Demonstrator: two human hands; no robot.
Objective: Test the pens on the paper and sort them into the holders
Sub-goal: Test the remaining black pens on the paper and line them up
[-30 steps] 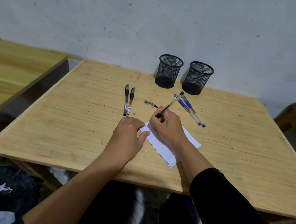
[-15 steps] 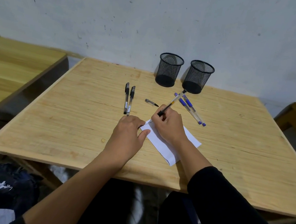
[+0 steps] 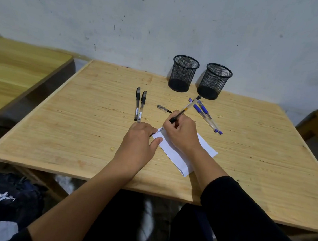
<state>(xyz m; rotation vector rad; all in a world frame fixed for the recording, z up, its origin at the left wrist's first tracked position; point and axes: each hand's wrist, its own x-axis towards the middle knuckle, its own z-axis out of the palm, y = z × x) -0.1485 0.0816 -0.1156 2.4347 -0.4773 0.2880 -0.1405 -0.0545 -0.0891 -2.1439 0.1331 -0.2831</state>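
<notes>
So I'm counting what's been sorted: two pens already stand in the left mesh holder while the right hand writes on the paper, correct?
Not quite. The head view shows the left holder empty, like the other holder. The right hand is indeed writing on the paper with a pen.

Paper (image 3: 207,145): white, flat, scribbled corner at 10 o'clock. Held pen (image 3: 185,109): black grip, tilted toward 1 o'clock. Mesh holders (image 3: 184,74), (image 3: 214,82): upright.

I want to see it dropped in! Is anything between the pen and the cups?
Nearly clear. The pen in the right hand points toward the cups; only two blue pens lie flat on the table between them, easily passed over.
</notes>
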